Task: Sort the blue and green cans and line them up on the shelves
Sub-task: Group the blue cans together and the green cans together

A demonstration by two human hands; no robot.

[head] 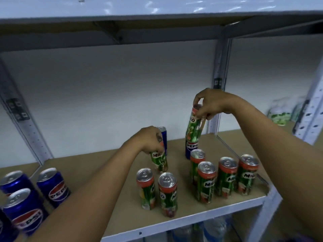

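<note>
Head view: each hand grips green can.

A blue can (164, 137) stands mostly hidden behind the left hand (150, 139); far-right green items (279, 115) are blurred.

A shop or stockroom: bare metal shelving (222, 70) against a plain wall, stocked with drink cans (227, 175).
</note>
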